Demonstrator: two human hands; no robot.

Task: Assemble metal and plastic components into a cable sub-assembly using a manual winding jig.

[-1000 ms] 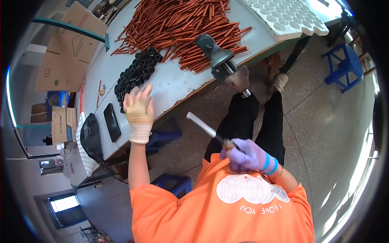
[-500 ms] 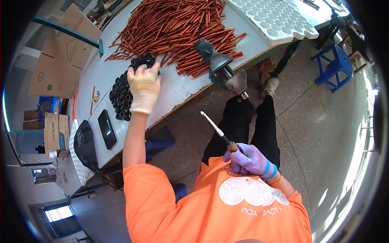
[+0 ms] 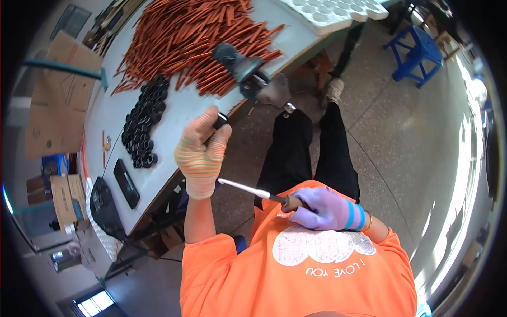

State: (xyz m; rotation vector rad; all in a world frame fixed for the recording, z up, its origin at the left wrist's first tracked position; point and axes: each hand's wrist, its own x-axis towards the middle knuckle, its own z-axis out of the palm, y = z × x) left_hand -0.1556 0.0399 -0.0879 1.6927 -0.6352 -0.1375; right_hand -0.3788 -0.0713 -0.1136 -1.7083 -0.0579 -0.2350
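Note:
My left hand (image 3: 202,158), in a striped knitted glove, pinches a short black ring (image 3: 221,121) between thumb and fingertips, off the table's near edge. In front of my shirt, my right hand (image 3: 328,209), gloved in purple, is closed round the wooden handle of a hook tool (image 3: 245,189). Its dark shaft leads to a long white end with a small hooked tip, pointing left toward my left wrist. To the left of my left hand, a heap of black rings (image 3: 140,129) lies on the table (image 3: 177,113).
Beyond the rings spreads a large pile of copper-red rods (image 3: 174,45). A metal clamp fixture (image 3: 253,79) stands at the table's edge, above my knee. A phone (image 3: 126,183) and a black bag-like item (image 3: 105,208) lie left. Farther off are a white tray (image 3: 338,18) and blue stool (image 3: 417,55).
My left hand has come back from the ring heap toward me, now with one black ring in it. The hook tool has swung to point more to the left. The whole view has shifted.

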